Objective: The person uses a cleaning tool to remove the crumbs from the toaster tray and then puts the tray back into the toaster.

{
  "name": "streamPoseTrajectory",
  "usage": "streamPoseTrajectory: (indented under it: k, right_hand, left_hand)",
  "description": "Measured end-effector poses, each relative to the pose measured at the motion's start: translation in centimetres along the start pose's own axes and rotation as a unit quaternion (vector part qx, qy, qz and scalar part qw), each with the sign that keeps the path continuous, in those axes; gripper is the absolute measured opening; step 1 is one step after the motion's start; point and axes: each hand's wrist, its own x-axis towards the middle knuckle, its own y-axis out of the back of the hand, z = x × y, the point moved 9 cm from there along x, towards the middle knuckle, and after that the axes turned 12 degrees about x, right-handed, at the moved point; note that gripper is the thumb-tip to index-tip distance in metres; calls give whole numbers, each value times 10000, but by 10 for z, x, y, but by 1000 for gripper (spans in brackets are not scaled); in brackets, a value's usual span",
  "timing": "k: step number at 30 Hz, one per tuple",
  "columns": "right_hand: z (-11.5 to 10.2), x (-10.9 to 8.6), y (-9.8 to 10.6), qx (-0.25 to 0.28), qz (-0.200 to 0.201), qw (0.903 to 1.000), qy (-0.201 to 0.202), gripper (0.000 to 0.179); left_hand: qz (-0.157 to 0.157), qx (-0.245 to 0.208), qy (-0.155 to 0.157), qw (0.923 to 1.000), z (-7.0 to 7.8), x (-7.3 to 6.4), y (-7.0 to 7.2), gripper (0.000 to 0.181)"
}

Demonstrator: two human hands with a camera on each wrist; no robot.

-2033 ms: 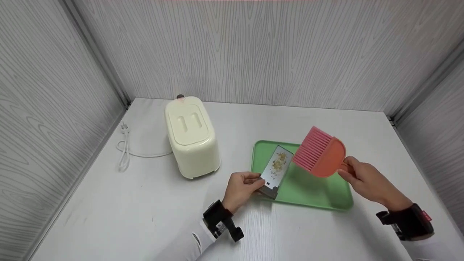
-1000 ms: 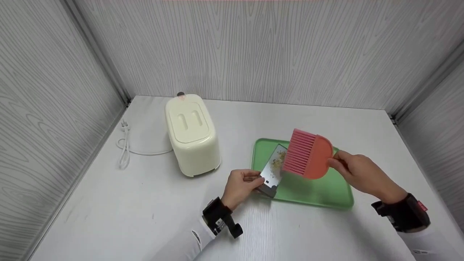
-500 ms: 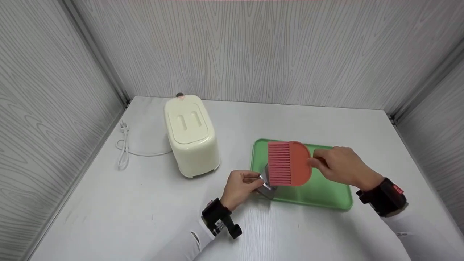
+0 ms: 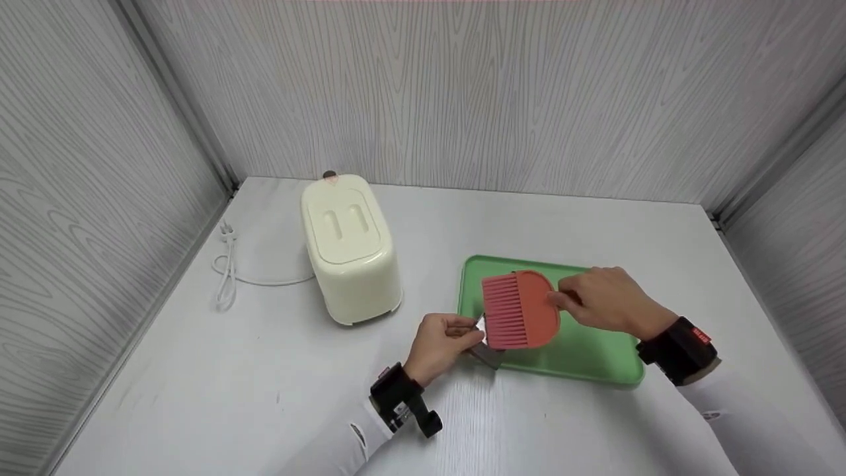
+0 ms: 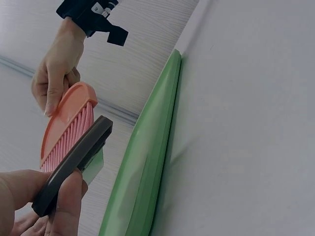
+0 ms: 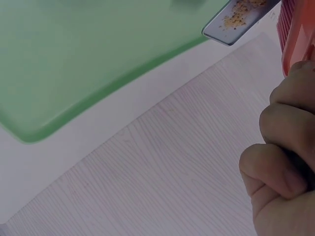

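Observation:
My left hand (image 4: 436, 347) pinches the dark end of a flat metal crumb tray (image 4: 488, 357) between thumb and fingers. It is held tilted above the left part of a green tray (image 4: 581, 360). Yellowish crumbs lie on the metal in the right wrist view, toward the far end of the crumb tray (image 6: 238, 22). My right hand (image 4: 608, 301) grips the handle of an orange brush (image 4: 538, 311) with pink bristles. From the head, the bristles cover most of the crumb tray; whether they touch it I cannot tell.
A cream toaster (image 4: 350, 244) with a lid on top stands left of the green tray. Its white cord (image 4: 274, 284) and plug (image 4: 227, 231) lie farther left. Grey wood-grain panels (image 4: 423, 92) enclose the white table (image 4: 317, 403) at the back and sides.
My right hand has carried the brush left and slightly toward me, over the crumb tray, turning the bristles to point left. My left hand and the crumb tray have stayed nearly still.

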Motion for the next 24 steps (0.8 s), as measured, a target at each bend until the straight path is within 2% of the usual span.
streamPoseTrajectory:
  k: [7,14,24]
  right_hand:
    - [7,-2,4,-64,90,9999,-47,51]
    - [20,-6,5,-59,54,9996,-262,52]
    - [35,-7,9,57,92,9989,-457,53]
  left_hand:
    - [-25,-77,-81,9999,-1,1,0,30]
    - [3,7,-143,9999,0,0,1,29]
    - [64,22,-115,9999,4,0,4,30]
